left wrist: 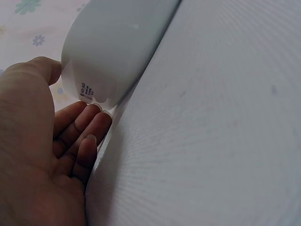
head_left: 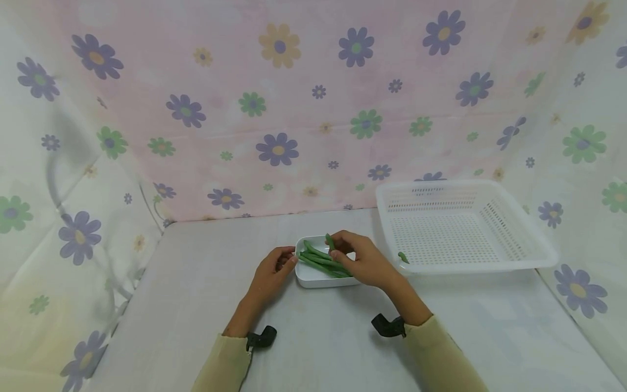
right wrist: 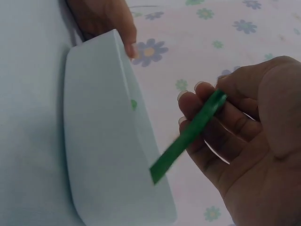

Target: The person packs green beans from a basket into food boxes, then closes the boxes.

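Observation:
A small white dish (head_left: 318,282) stands on the table with several long green beans (head_left: 318,260) lying in it. At its left end my left hand (head_left: 274,270) holds the dish, thumb at the rim and fingertips against the lower outer wall, as the left wrist view shows. Over the dish's right side, my right hand (head_left: 363,259) pinches a short piece of green bean (right wrist: 187,135) between thumb and fingers. One end of that piece looks cut straight across. In the right wrist view the dish's wall hides nearly all of the beans inside.
A large white plastic basket (head_left: 470,267) with slotted walls stands to the right of the dish. One short green bean piece (head_left: 403,257) lies in its near left corner. Flower-printed cloth (head_left: 303,120) encloses the white table (head_left: 220,239) at the back and sides.

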{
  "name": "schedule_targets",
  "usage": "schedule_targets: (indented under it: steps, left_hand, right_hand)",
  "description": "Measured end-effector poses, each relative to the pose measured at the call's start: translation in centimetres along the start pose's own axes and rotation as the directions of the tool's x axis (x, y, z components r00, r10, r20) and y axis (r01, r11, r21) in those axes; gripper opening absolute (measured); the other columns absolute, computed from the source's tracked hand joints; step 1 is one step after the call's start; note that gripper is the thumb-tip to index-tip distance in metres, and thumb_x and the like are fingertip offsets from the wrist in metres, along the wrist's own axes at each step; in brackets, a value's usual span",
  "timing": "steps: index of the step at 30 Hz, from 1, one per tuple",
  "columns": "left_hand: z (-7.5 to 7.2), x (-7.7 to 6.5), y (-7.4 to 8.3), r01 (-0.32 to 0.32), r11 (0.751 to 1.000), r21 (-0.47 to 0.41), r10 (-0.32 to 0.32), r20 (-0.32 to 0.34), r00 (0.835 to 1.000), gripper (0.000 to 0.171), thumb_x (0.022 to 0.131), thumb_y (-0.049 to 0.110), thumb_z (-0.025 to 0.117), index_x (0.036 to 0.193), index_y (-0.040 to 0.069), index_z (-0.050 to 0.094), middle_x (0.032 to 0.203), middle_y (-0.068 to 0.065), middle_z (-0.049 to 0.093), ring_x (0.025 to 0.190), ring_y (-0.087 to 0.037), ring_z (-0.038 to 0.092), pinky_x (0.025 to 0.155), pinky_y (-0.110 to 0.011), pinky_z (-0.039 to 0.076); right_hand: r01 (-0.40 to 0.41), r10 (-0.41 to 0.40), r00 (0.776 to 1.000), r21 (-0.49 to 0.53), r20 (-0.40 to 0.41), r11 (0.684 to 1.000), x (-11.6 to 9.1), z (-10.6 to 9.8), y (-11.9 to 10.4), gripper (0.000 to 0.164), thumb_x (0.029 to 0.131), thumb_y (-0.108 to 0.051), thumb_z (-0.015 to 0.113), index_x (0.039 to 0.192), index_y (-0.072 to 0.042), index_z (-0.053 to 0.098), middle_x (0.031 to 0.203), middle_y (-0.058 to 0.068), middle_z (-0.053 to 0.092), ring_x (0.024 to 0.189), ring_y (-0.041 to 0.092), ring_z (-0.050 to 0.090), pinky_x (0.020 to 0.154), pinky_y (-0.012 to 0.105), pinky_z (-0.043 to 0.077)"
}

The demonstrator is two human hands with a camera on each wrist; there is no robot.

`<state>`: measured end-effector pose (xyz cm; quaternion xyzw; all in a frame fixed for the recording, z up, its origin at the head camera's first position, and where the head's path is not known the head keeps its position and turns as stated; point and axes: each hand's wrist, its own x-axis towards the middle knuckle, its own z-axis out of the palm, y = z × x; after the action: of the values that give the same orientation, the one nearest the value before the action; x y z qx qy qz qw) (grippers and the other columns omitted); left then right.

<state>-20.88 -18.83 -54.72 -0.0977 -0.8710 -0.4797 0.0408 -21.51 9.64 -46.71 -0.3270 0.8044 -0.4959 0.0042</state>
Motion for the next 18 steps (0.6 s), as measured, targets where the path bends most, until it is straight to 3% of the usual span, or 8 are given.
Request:
schedule_targets:
  steps: [8, 18]
  left_hand:
    - [0.1, 0.0, -0.4, -0.006, 1.0, 0.003, 0.006, -0.004, 1.0, 0.04, 0.108, 0.038, 0.064, 0.142, 0.016, 0.064, 0.119, 0.001, 0.069, 0.106, -0.013, 0.063, 0.092, -0.032, 0.052]
    - [0.0, 0.2, -0.6, -0.004, 1.0, -0.007, 0.004, 0.012, 1.0, 0.043, 0.108, 0.042, 0.063, 0.143, 0.017, 0.063, 0.12, 0.001, 0.069, 0.107, -0.013, 0.063, 0.092, -0.032, 0.052]
  right_hand:
    - [-0.011, 0.012, 1.0, -0.152, 0.008, 0.988, 0.0, 0.6, 0.7, 0.026, 0.1, -0.002, 0.071, 0.125, -0.005, 0.068, 0.109, 0.004, 0.072, 0.093, 0.013, 0.068, 0.083, 0.036, 0.058]
    - [0.006, -0.002, 1.0, -0.357, 0.01, 0.934, -0.1, 1.3, 1.1, 0.02, 0.096, -0.001, 0.075, 0.115, -0.005, 0.072, 0.109, 0.005, 0.072, 0.096, 0.017, 0.066, 0.084, 0.037, 0.057]
